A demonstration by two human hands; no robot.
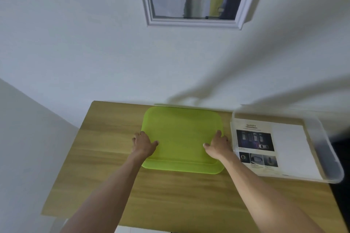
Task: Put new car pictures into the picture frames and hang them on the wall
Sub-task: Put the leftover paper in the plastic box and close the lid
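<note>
Both bare forearms are extended forward, roughly parallel. Left hand (144, 144) is held palm down, thumb angled inward, fingers bent over at the outer side. Right hand (217, 145) is mirrored: palm down, thumb inward, fingers curled.

A white-moulded picture frame (197, 4) hangs on the wall at the top centre, holding a blurred car photo. Printed car pictures (255, 143) lie flat in a clear bin (325, 149) at right.

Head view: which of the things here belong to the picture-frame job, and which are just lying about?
Belongs to the job:
- white picture frame with a car picture, on the wall
- printed car pages in the clear tray

Not clearly part of it:
- green mat, gripped at its sides by left hand and right hand
- wooden table
</note>
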